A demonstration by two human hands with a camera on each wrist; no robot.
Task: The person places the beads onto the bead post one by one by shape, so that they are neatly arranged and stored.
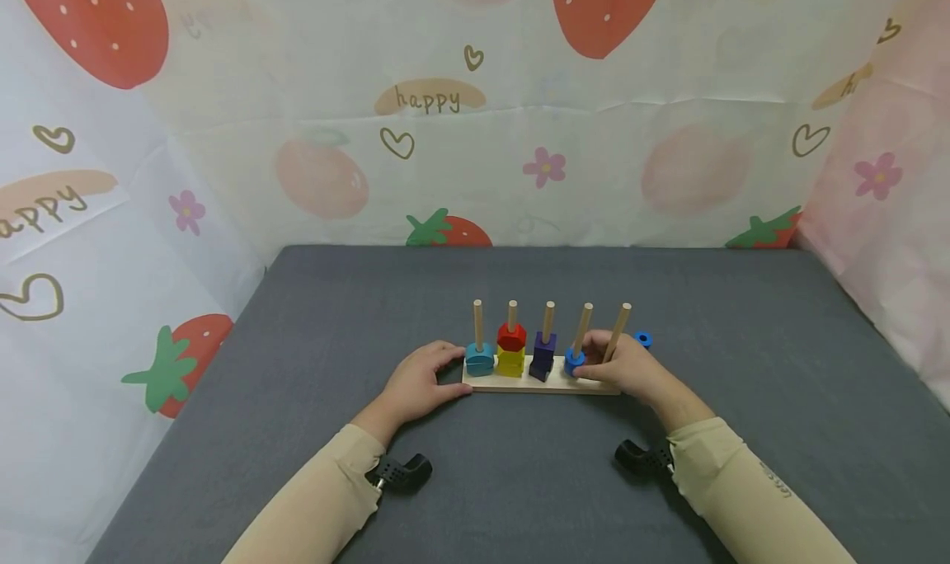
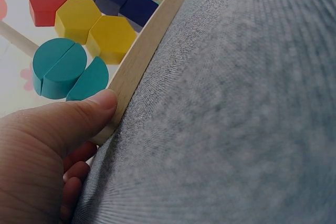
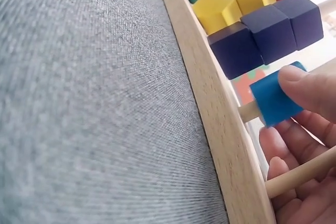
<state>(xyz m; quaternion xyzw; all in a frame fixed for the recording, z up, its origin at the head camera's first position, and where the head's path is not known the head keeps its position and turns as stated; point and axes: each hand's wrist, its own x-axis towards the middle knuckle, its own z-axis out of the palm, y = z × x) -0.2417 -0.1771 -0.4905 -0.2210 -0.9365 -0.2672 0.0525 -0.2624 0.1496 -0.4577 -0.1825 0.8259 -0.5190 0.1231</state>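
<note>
A wooden peg board [image 1: 545, 387] with upright pegs lies on the table. My left hand [image 1: 419, 380] grips its left end, thumb on the front edge. My right hand [image 1: 629, 364] pinches a blue block [image 3: 275, 98] threaded on the fourth peg; bare peg shows between that block and the board. The right fingers reach around behind the fifth peg [image 3: 299, 174], which carries no block. Teal rounded pieces [image 2: 60, 69] sit on the first peg. The second holds yellow hexagons [image 2: 111, 39] under a red one [image 2: 49, 4]. Dark purple square blocks [image 3: 269, 32] fill the third.
Another blue piece with a hole [image 1: 642, 339] lies just behind the right hand. Grey cloth [image 1: 475, 481] covers the table. A printed curtain [image 1: 475, 176] stands along the back and sides. Black wrist cameras [image 1: 404, 473] are strapped at both sleeves.
</note>
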